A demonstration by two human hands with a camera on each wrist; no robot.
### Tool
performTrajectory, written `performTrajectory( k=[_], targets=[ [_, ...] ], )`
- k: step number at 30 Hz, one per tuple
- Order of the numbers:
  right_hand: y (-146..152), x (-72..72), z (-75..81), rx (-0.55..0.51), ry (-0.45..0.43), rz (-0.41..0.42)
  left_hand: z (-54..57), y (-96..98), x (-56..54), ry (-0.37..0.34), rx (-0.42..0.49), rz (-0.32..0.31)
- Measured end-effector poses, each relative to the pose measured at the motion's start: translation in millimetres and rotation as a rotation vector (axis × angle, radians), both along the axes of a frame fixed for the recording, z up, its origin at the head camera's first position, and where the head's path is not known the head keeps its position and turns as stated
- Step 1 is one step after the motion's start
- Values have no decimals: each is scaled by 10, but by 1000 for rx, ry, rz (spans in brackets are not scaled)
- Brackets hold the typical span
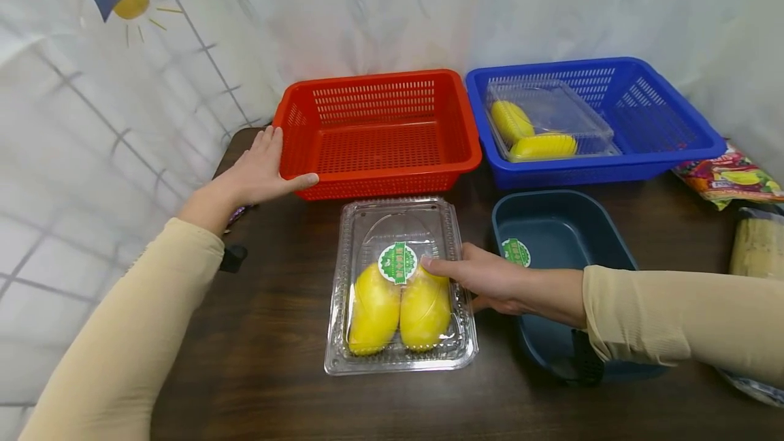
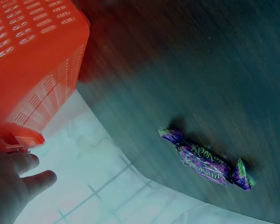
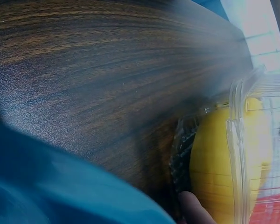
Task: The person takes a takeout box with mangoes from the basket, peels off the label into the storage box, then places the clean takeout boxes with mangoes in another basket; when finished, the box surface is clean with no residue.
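A clear plastic clamshell box (image 1: 401, 223) with two yellow mango-like fruits (image 1: 375, 310) and a green-and-white round sticker lies in the middle of the head view. My right hand (image 1: 490, 278) grips its right side, thumb on the lid and fingers at the lower edge. In the right wrist view, a fingertip (image 3: 194, 207) shows by the box's base, close to one yellow fruit (image 3: 210, 154). Fingers spread and straight, my left hand (image 1: 260, 167) is at the left end of the red plastic basket (image 1: 373, 186); the left wrist view leaves contact with the rim unclear.
A blue basket (image 1: 618, 165) at back right holds another clear box (image 1: 554, 111) with yellow fruits. Under my right forearm stands a dark teal tub (image 1: 551, 213) with a green sticker. A purple-wrapped candy (image 2: 205, 162) lies left of the red basket; a red packet (image 1: 731, 175) is at far right.
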State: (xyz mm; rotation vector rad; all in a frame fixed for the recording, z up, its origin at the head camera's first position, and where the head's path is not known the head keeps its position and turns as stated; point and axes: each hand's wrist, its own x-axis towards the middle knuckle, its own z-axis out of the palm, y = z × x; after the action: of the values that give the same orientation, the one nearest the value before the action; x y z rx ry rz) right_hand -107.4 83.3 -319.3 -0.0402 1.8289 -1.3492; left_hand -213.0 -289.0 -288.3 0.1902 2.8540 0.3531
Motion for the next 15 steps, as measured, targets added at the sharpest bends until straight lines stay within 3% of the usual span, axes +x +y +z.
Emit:
performTrajectory(
  k=[3,6,8,11,13,15],
  targets=[
    [7,1,-12,3,-2,-4,-13,3,12,5,20,-5],
    [12,-2,-12,10,-3,-6,-14,47,64,66,71,-23],
    [15,-4,-6,19,-1,-8,-23,120,124,161,131,-58],
    [18,-8,3,27,0,-9,-55,320,261,363,230,-158],
    [16,-9,3,29,-2,-10,-98,493,384,498,278,-238],
    [15,-11,1,25,-5,-10,-149,681,537,580,307,-294]
  ],
)
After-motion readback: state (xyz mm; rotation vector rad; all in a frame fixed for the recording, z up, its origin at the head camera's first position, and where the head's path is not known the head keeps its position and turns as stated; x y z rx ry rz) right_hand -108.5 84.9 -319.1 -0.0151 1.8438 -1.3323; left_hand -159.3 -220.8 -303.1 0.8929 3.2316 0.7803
